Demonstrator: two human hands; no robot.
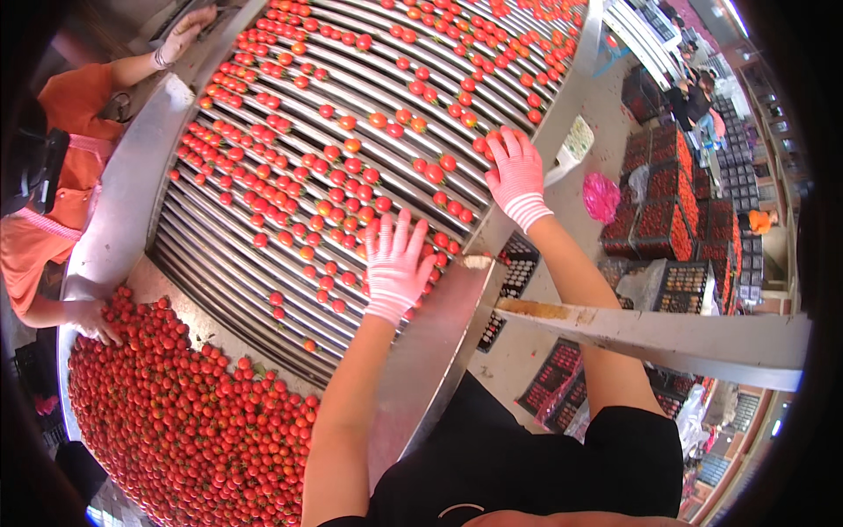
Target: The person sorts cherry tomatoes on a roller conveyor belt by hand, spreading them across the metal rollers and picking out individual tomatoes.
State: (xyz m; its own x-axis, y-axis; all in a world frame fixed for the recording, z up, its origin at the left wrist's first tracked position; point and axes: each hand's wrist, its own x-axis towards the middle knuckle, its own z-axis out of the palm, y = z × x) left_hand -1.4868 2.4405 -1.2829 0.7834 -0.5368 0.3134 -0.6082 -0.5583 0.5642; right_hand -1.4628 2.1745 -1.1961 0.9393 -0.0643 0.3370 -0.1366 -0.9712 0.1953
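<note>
My left hand [397, 269], in a pink-and-white striped glove, lies palm down over the metal roller conveyor [217, 253]. Its fingers are spread, and small red tomatoes [352, 214] sit around the fingertips. Some of them are partly covered by the hand. Wearing a matching glove, my right hand [517, 172] reaches over the conveyor's right side rail. Its fingers are slightly apart and bent over a few tomatoes [480, 144] near that rail. Neither palm is visible, and no tomato is plainly gripped.
Many tomatoes fill the metal trough [99, 230] at lower left. A co-worker in orange [72, 171] has a gloved hand [92, 321] at that pile. A metal beam [658, 336] crosses above my right forearm. Stacked crates of tomatoes [658, 227] and a pink bag [600, 197] stand to the right.
</note>
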